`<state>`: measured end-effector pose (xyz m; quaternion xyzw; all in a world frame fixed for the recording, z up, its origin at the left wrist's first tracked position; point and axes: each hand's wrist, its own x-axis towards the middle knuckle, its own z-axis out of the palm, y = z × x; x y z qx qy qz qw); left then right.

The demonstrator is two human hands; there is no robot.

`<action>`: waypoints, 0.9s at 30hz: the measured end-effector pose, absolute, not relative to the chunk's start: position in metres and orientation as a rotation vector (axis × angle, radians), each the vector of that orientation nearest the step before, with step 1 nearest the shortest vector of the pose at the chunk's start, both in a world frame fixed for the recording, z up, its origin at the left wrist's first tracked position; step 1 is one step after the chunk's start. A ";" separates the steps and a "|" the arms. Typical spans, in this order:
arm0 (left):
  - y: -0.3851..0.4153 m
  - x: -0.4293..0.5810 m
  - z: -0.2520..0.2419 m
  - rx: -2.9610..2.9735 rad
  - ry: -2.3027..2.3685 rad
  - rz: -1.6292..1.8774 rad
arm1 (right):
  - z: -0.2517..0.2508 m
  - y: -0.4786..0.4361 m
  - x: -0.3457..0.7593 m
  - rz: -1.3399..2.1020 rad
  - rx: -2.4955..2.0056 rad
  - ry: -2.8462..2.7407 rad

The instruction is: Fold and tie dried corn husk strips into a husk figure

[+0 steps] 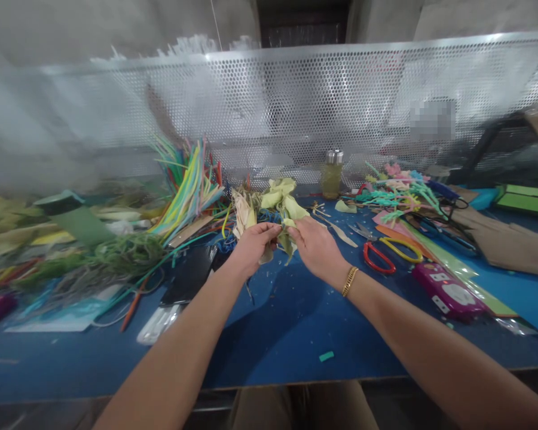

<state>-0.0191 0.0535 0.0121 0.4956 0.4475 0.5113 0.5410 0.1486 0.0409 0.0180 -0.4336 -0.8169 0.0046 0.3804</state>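
Over the middle of the blue table, a pale yellow-green artificial flower (280, 192) with soft, leafy petals is held between both hands. My left hand (255, 246) pinches at its lower part, thumb against fingers. From the other side, my right hand (317, 243) grips its base with thumb and fingers closed; a gold bracelet (349, 281) circles that wrist. The fingertips nearly meet, and the spot they work on is partly hidden. Just behind my left hand are dry, cream husk-like strips (244, 212).
Scissors (391, 251) with red and yellow handles lie right, near a purple box-like device (448, 291). A bundle of coloured pipe cleaners (186, 188) rises at back left. A glass bottle (332, 174) stands before the perforated metal panel (305, 113). Green yarn (130, 255) is heaped left.
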 end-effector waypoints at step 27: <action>0.048 -0.013 0.015 1.335 1.092 1.334 | 0.018 0.037 0.149 -0.206 -1.143 -2.103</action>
